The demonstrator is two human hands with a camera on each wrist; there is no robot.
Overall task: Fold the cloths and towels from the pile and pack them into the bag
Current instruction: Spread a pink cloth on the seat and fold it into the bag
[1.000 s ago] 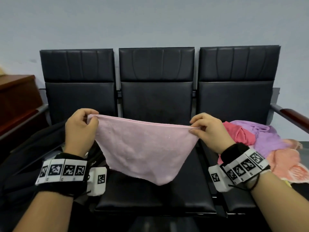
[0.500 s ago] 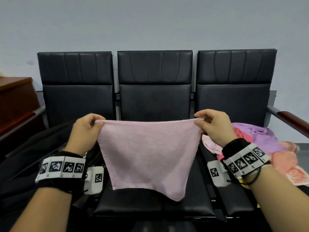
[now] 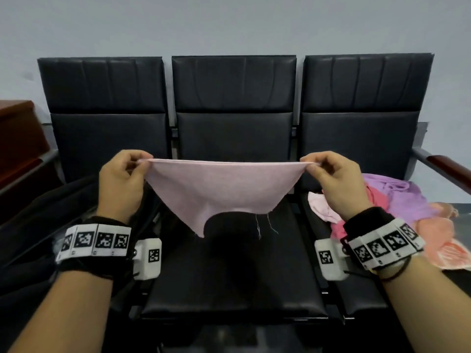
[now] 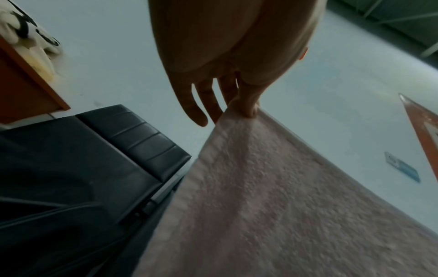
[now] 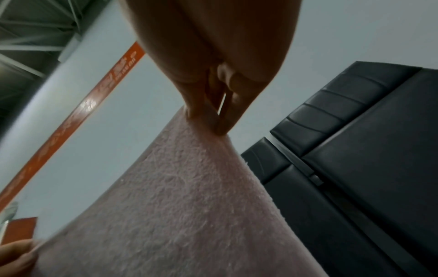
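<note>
Left hand (image 3: 119, 182): fingers pinching pink cloth (image 3: 219, 189) corner.
Right hand (image 3: 334, 182): fingers pinching opposite corner.
Cloth: stretched taut above middle seat (image 3: 234, 284).

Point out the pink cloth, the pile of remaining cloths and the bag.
pink cloth (image 3: 224, 184): head view, middle of the hanging panel.
pile (image 3: 407, 197): head view, purple cloth on the right seat.
bag (image 3: 38, 225): head view, black fabric on the left seat.

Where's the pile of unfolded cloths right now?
In the head view, the pile of pink, purple and peach cloths lies on the rightmost black seat, just beyond the right hand.
</note>
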